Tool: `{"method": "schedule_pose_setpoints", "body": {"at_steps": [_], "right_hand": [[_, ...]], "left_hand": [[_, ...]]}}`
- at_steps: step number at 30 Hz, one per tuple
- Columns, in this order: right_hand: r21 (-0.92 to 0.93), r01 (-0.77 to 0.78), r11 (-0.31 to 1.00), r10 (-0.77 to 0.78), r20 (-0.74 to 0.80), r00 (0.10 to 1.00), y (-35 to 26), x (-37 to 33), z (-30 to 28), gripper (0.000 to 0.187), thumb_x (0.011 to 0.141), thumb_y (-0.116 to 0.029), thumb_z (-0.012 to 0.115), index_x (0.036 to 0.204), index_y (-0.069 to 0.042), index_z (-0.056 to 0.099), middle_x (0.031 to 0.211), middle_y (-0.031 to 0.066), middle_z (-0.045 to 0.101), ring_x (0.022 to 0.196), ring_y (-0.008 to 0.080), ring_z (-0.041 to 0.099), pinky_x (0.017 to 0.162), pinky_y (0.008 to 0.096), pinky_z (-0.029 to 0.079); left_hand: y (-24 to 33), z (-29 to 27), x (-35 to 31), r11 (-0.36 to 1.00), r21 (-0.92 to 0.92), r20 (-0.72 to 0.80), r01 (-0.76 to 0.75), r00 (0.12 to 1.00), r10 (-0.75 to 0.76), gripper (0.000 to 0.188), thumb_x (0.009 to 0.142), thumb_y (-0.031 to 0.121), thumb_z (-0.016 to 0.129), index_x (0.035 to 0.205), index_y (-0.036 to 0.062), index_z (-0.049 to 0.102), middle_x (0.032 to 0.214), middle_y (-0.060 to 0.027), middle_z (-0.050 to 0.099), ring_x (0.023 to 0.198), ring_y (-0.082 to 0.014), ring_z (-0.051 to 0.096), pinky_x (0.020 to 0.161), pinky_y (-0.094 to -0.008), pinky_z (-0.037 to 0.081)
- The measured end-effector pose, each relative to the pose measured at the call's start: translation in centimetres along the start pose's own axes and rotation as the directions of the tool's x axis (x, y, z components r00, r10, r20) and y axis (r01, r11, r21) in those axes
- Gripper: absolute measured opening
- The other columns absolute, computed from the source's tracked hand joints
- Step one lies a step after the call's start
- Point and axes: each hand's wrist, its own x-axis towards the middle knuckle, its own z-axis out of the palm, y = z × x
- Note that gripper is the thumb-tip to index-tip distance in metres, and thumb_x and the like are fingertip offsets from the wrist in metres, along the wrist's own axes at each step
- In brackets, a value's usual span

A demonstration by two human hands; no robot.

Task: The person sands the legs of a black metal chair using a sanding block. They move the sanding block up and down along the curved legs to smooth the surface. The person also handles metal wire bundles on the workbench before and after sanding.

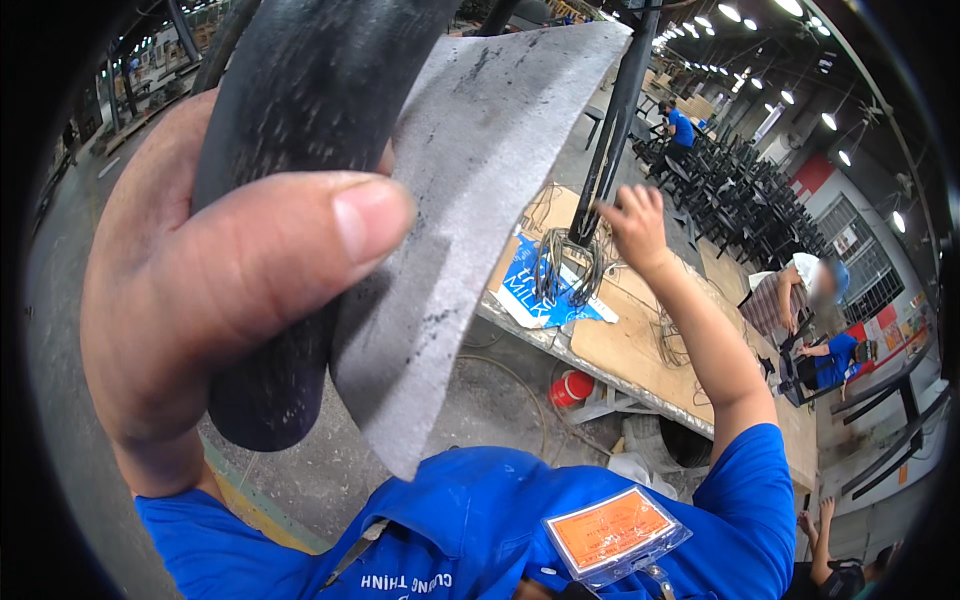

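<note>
Large and close, my left hand [190, 290] is wrapped round a thick black rounded bar [300, 110], its thumb lying across the front. A grey sheet, stiff like sandpaper [470, 200], stands out from behind that bar, next to the fingers; what holds its hidden edge does not show. My right hand [637, 228] is raised over the workbench [640, 370] beside a long slim black bar [610, 130]. Its fingers are partly bent and spread, with one fingertip at or near this bar; nothing shows in the hand.
Coiled wire [570, 270] and a torn blue-and-white carton piece [540, 295] lie on the bench. Below it are a red bucket [572, 388] and a hose on the floor. Several co-workers stand to the right, near stacked black chair frames [740, 185].
</note>
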Motion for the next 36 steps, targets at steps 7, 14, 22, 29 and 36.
{"method": "schedule_pose_setpoints", "body": {"at_steps": [7, 14, 22, 29, 36], "right_hand": [[-0.156, -0.219, 0.963, 0.204, -0.109, 0.973, 5.1, 5.7, 1.4, 0.026, 0.074, -0.008, 0.053, 0.092, -0.022, 0.063, 0.088, 0.0047, 0.052, 0.091, 0.023, 0.051, 0.08, 0.0429, 0.037], [-0.15, 0.032, 0.988, -0.021, 0.077, 0.997, 3.3, 4.2, 1.6, 0.017, 0.075, -0.013, 0.052, 0.087, -0.02, 0.062, 0.086, 0.0048, 0.048, 0.091, 0.0218, 0.051, 0.085, 0.0426, 0.035], [-0.113, 0.174, 0.978, -0.184, -0.085, 0.979, 4.3, 4.8, 3.4, 0.016, 0.075, -0.014, 0.053, 0.085, -0.02, 0.063, 0.089, 0.0048, 0.051, 0.094, 0.0221, 0.051, 0.087, 0.0421, 0.036], [-0.114, -0.03, 0.993, 0.031, 0.005, 1.0, 9.5, 8.7, 4.9, 0.016, 0.074, -0.009, 0.053, 0.086, -0.018, 0.06, 0.09, 0.0055, 0.052, 0.093, 0.0244, 0.051, 0.086, 0.0429, 0.035], [0.133, -0.094, 0.987, 0.08, 0.106, 0.991, 7.7, 7.3, 7.8, 0.023, 0.077, -0.01, 0.052, 0.091, -0.022, 0.065, 0.09, 0.0058, 0.051, 0.095, 0.0232, 0.052, 0.088, 0.0434, 0.036]], "left_hand": [[0.3, 1.0, -0.2, 0.998, 0.064, -0.08, 0.017, 0.997, -0.012, 0.057, 0.057, 0.039, 0.065, 0.091, -0.0056, 0.054, 0.076, -0.0109, 0.05, 0.055, -0.0121, 0.049, 0.048, -0.0211, 0.038], [0.6, 0.0, 0.3, 0.995, 0.077, 0.131, 0.07, 0.988, -0.08, 0.049, 0.053, 0.034, 0.066, 0.085, -0.0018, 0.057, 0.081, -0.0075, 0.051, 0.077, -0.0162, 0.048, 0.069, -0.0258, 0.035], [-1.1, 0.4, 0.5, 0.997, 0.004, 0.079, -0.072, 0.994, 0.071, 0.047, 0.054, 0.034, 0.068, 0.084, -0.0008, 0.057, 0.075, -0.0048, 0.051, 0.07, -0.0133, 0.048, 0.062, -0.0245, 0.036], [-0.7, 1.2, 1.1, 0.998, 0.06, 0.112, 0.008, 0.994, -0.015, 0.042, 0.056, 0.029, 0.07, 0.085, 0.0, 0.057, 0.073, -0.0026, 0.051, 0.066, -0.0105, 0.047, 0.059, -0.0238, 0.037], [-0.3, 0.2, 2.1, 0.999, 0.01, 0.321, 0.038, 0.946, -0.039, 0.041, 0.058, 0.029, 0.069, 0.086, 0.0007, 0.057, 0.072, -0.0019, 0.051, 0.065, -0.0101, 0.049, 0.059, -0.023, 0.039]]}}
